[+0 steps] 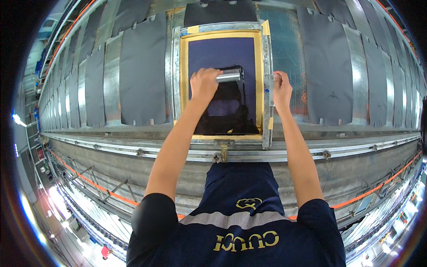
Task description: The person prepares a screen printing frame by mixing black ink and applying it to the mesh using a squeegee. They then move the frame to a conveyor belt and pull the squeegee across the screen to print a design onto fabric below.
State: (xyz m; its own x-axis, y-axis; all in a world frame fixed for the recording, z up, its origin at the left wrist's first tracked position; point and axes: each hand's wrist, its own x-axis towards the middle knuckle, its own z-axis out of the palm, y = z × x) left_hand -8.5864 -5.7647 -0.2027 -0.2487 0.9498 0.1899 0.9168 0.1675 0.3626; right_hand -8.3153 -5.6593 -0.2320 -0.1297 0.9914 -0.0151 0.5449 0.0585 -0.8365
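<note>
A silk-screen frame (267, 58) with metal bars lies in front of me, yellow tape lining its inside. Its mesh (221, 51) looks dark purple-blue, and wet black ink (224, 116) covers the lower part. My left hand (204, 84) is closed around the left end of a squeegee (230, 75) with a silvery metal handle, which stands across the mesh at the top of the inked area. My right hand (282, 91) is at the frame's right bar, its fingers curled against the outer edge. The squeegee's blade is hard to make out against the ink.
Dark grey fabric pieces (143, 73) lie in rows along the long metal table, left and right of the frame. A metal rail (284, 155) runs along the near table edge, with a brass-coloured bracket (224, 152) by the frame.
</note>
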